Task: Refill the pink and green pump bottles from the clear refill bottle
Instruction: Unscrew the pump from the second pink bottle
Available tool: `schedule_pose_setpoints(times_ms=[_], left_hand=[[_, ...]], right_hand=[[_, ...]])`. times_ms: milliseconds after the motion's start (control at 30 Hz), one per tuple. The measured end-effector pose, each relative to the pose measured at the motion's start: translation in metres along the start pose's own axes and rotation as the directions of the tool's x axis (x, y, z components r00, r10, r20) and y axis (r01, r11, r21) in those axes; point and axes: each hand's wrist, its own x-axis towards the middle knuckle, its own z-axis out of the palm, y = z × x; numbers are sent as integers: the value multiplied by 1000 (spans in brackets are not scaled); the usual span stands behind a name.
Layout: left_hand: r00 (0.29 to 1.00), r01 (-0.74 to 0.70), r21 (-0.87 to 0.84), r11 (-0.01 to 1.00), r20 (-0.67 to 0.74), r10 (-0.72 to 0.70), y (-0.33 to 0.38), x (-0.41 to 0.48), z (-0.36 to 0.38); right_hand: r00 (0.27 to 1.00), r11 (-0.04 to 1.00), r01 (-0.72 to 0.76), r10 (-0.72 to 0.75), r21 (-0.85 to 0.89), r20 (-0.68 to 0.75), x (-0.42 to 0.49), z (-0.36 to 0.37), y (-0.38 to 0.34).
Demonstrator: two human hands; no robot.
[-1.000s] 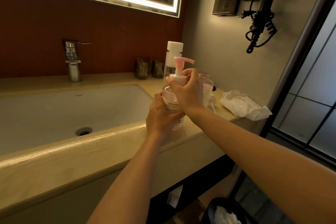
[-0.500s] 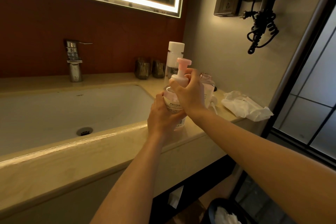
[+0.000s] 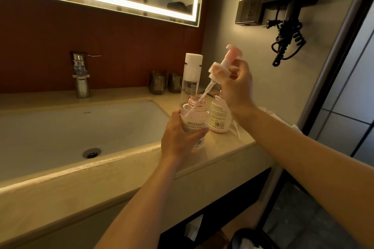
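Left hand (image 3: 178,137) grips the pink bottle (image 3: 195,115); right hand (image 3: 235,85) holds the pump (image 3: 224,64) tilted above, tube in its neck.

Your beige stone vanity top (image 3: 121,170) runs across the lower left, white basin (image 3: 60,133) sunk into it. Chrome tap (image 3: 81,77) is on the back edge, two dark tumblers (image 3: 165,84) by the wall. Centre frame: clear refill bottle (image 3: 191,79) upright, capped. Open pink pump bottle (image 3: 194,115) stands in front, a second labelled bottle (image 3: 219,119) just right. Crumpled white wrapper (image 3: 296,128) sits at the right end.
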Motion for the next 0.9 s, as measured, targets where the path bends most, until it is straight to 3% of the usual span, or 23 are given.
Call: schedule_pose_setpoints(times_ms=[167, 333, 400, 467, 533, 700, 900], left_hand=[[1000, -1, 50, 999, 24, 0, 0, -1, 1], [998, 3, 38, 999, 66, -5, -3, 2, 5], [995, 13, 45, 999, 103, -18, -4, 7, 7], [989, 33, 61, 998, 142, -42, -4, 15, 11], [986, 40, 77, 996, 159, -51, -3, 27, 16], [989, 49, 120, 992, 133, -65, -9, 55, 36], [990, 98, 143, 985, 85, -111, -16, 81, 63]], right_hand=[[979, 993, -22, 45, 117, -197, 23, -31, 12], [916, 965, -181, 235, 188, -326, 43, -67, 47], [923, 962, -272, 257, -12, -287, 49, -82, 71], [943, 909, -327, 296, -258, -151, 52, -91, 97], [925, 855, -366, 379, -367, -40, 51, -93, 119], [864, 802, -408, 494, -437, 100, 55, -77, 151], [854, 781, -425, 514, -458, 84, 67, -55, 179]])
